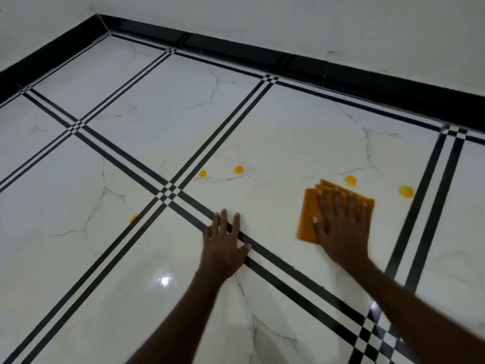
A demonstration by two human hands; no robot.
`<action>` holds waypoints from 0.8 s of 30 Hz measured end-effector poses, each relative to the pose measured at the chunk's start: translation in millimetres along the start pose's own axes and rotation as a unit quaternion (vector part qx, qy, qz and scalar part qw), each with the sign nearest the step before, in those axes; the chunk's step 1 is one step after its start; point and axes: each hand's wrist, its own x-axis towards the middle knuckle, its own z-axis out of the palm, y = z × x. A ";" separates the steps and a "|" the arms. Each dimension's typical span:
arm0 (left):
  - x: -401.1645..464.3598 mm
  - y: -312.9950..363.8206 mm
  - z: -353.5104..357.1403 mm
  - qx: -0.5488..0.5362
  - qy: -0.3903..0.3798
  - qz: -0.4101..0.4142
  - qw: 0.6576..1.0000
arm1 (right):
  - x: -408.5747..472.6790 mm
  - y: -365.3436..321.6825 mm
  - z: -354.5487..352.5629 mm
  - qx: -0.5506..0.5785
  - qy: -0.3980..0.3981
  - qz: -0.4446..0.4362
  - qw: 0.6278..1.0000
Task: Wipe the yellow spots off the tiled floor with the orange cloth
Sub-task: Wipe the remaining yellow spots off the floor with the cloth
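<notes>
A folded orange cloth [309, 216] lies flat on the white marble-look tiled floor [275, 143]. My right hand [343, 227] presses on it with straight, spread fingers. My left hand [225, 243] rests flat on the floor across a black tile stripe, fingers spread, holding nothing. Several yellow spots dot the floor: one [351, 180] just beyond the cloth, one [406, 192] to its right, two further left [239, 169] [203, 173], and a smeared one [133, 218] beside the stripes at the left.
Black double stripes [126, 151] cross the floor in a grid. A black skirting board [288, 61] runs along the white walls behind and meets a corner at the upper left. A light glare [164, 280] shines on the tile near my left forearm.
</notes>
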 end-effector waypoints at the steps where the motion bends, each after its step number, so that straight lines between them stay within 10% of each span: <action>1: 5.8 16.4 3.6 -0.006 -0.004 0.018 1.000 | -16.8 -8.3 0.7 -0.001 0.004 0.002 1.000; 7: 26.9 48.9 19.8 0.030 -0.024 0.035 0.999 | 40.0 -5.2 20.2 0.007 -0.032 -0.173 0.984; 15: 42.1 86.1 6.8 0.030 -0.078 0.093 0.992 | 14.6 78.8 -2.4 0.003 0.021 0.167 0.986; 21: 44.6 84.1 9.3 0.080 -0.084 0.098 0.988 | 58.9 -7.5 14.8 0.038 -0.043 -0.114 0.992; 24: 42.9 77.0 4.1 0.084 -0.088 0.100 0.987 | 87.5 57.0 12.9 0.036 -0.034 -0.026 0.998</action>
